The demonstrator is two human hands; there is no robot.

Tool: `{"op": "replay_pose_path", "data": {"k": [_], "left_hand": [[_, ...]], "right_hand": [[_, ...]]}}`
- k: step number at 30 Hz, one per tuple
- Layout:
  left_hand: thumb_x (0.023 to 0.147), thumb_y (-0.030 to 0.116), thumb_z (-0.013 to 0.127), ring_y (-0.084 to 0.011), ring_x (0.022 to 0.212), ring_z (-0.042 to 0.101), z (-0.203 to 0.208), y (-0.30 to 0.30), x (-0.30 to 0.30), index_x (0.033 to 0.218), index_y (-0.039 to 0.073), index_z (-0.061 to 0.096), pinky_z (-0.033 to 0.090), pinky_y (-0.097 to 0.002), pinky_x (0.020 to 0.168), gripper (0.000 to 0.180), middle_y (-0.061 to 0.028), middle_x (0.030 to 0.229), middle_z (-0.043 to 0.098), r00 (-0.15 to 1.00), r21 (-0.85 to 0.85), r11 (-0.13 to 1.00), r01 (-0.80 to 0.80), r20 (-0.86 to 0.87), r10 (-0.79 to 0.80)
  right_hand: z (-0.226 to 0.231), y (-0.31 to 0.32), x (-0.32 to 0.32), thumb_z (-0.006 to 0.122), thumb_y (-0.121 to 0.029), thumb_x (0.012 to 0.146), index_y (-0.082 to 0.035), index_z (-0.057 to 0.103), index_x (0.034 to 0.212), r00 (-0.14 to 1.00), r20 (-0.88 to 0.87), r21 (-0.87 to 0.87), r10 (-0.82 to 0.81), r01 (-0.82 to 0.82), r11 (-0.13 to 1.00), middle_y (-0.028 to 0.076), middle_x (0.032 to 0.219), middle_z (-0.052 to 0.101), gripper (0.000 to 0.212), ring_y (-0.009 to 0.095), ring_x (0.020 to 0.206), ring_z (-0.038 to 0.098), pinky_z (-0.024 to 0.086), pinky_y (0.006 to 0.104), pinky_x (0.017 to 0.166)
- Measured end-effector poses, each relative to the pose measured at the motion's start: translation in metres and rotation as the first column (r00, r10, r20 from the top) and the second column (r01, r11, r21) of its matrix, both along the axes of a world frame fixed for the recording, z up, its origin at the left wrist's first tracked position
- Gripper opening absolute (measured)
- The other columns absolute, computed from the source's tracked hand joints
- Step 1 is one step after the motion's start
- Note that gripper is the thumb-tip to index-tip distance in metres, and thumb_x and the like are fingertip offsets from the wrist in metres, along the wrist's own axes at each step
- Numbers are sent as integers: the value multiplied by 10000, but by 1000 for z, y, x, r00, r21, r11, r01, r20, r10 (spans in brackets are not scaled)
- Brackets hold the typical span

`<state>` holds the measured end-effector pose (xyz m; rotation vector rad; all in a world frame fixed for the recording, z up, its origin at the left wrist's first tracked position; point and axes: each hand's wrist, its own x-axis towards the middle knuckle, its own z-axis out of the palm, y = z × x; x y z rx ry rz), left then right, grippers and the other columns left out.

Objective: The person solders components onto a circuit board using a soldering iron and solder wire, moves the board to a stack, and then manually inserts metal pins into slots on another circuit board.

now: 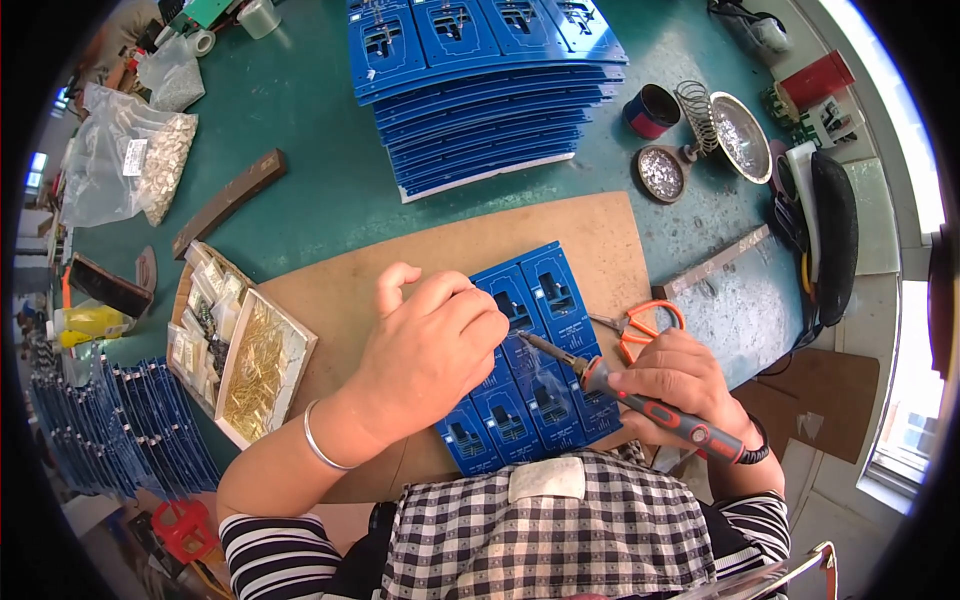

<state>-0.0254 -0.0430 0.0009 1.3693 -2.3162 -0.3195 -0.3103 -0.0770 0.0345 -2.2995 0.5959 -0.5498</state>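
Note:
A blue circuit board panel, with several repeated sections and dark parts on it, lies on the brown work mat. My right hand is closed round a grey and red soldering iron, whose tip meets the panel near its upper middle. Thin smoke curls over the panel beside the tip. Above the panel's left side, my left hand has its fingers curled and pinched close to the iron's tip; what they hold is hidden. Orange-handled scissors rest right of the panel, behind my right hand.
A tall stack of blue panels stands at the back. At left are a box of brass-coloured pins and a compartment tray of small parts. An iron stand with a coil and a solder-filled dish sit at back right.

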Motion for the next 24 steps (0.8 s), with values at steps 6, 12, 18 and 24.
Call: {"op": "replay_pose_path", "data": {"k": [6, 12, 18, 24], "left_hand": [[756, 97, 711, -161, 776, 576, 10, 10, 12, 825, 146, 632, 325, -413, 858, 115, 27, 746, 619, 986, -22, 990, -140, -92, 137], [794, 108, 706, -177, 650, 536, 9, 31, 29, 842, 142, 618, 331, -377, 780, 105, 24, 684, 597, 919, 189, 937, -294, -215, 331], [779, 82, 684, -194, 679, 526, 0, 30, 29, 812, 133, 571, 330, -379, 781, 128, 18, 695, 572, 956, 63, 973, -223, -179, 231], [774, 94, 685, -185, 710, 533, -3, 31, 30, 814, 131, 579, 321, -379, 788, 120, 11, 721, 582, 972, 37, 979, -199, -122, 202]], "right_hand": [[7, 9, 7, 800, -146, 706, -44, 668, 1081, 998, -52, -15, -39, 38, 999, 53, 769, 635, 411, 232, 657, 591, 470, 373, 667], [9, 12, 9, 796, -140, 724, -40, 673, 1072, 999, 35, 72, 24, -27, 997, 52, 780, 654, 383, 225, 678, 619, 456, 360, 644], [5, 17, 18, 789, -133, 734, -43, 673, 1083, 999, 30, 74, 39, -41, 996, 51, 828, 689, 378, 212, 710, 642, 453, 350, 637], [2, 15, 29, 799, -126, 712, -44, 669, 1078, 999, -2, 65, 50, -50, 997, 58, 837, 687, 396, 220, 710, 641, 448, 346, 627]]}}
